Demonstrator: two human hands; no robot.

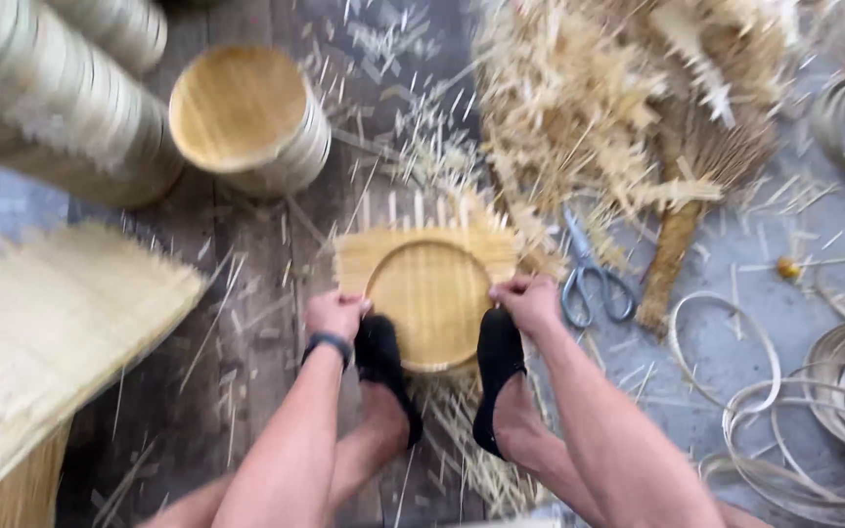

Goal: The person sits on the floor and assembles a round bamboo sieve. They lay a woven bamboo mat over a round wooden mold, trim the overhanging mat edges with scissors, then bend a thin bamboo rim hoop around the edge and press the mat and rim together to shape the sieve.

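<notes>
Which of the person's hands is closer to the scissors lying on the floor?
The right hand. It grips the right edge of the round bamboo tray, just left of the scissors. The left hand holds the tray's far edge, the whole tray away from them.

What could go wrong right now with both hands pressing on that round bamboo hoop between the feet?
1. The left hand and right hand grip the round bamboo hoop over a woven mat with loose splint ends sticking out; splinters in the fingers seem likely.
2. The scissors lie close beside the right hand, so a slip could hit the blades.
3. Both feet in black socks sit amid scattered slivers, which could pierce the fabric.
</notes>
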